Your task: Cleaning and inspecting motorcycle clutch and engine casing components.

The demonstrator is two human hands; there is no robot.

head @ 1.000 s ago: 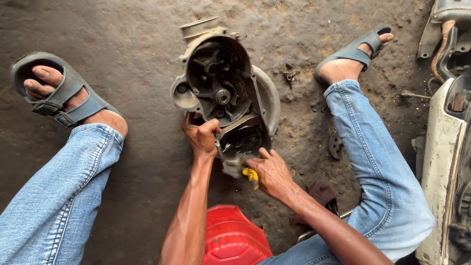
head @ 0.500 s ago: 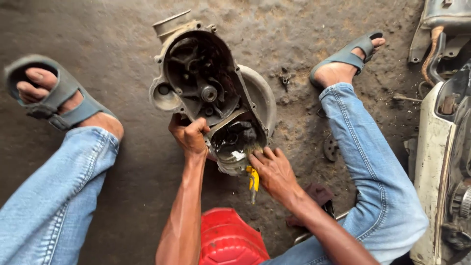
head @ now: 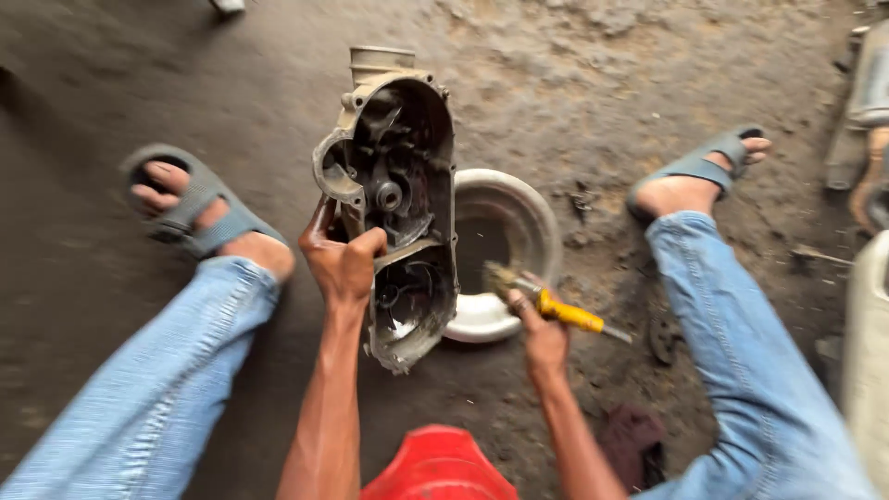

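Note:
A dirty grey engine case cover [head: 398, 185] stands on edge, hollow side facing me, lifted above the floor. My left hand [head: 341, 262] grips its left rim near the middle. My right hand [head: 542, 335] holds a small brush [head: 546, 298] with a yellow handle and worn bristles, just right of the cover and apart from it. Behind the cover sits a round whitish bowl [head: 519, 218] with dark liquid in it.
My legs in blue jeans spread to both sides, with grey sandals [head: 194, 213] [head: 699, 167] on my feet. A red container [head: 435, 468] sits between my knees. A dark rag [head: 634, 440] lies near my right thigh. Pale machine parts [head: 866, 306] stand at the right edge.
The cover has been tipped upright and lifted off the bowl, which now shows. My right hand has pulled the brush out of the cover and away to the right.

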